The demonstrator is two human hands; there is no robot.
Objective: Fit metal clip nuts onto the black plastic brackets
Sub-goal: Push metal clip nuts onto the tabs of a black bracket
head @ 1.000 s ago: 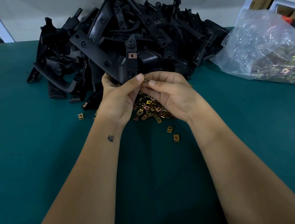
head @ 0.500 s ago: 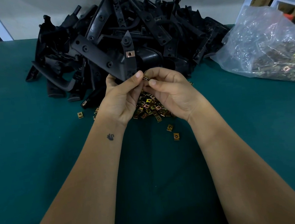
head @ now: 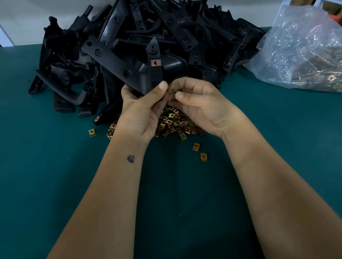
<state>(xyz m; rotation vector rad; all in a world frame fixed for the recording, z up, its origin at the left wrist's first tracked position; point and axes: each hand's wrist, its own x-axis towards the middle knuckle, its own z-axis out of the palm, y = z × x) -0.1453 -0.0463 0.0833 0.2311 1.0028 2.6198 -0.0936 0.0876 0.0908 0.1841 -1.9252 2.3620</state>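
Observation:
My left hand (head: 141, 109) grips the lower end of a black plastic bracket (head: 116, 61), which slants up to the left above the table. One copper-coloured clip nut (head: 155, 63) sits on the bracket's upright tab. My right hand (head: 201, 104) pinches a small metal clip nut (head: 171, 90) between thumb and fingers, right against the bracket's bottom edge beside my left thumb. A heap of loose brass-coloured clip nuts (head: 174, 125) lies on the green table (head: 46, 181) under both hands.
A big pile of black brackets (head: 177, 25) fills the back of the table against the wall. A clear plastic bag of clip nuts (head: 308, 55) lies at the right. Stray nuts (head: 200, 151) rest near the heap, and another stray nut (head: 91, 132) lies to the left.
The held bracket and both hands have risen slightly and come closer together. The right hand's nut stays pressed at the bracket's lower edge.

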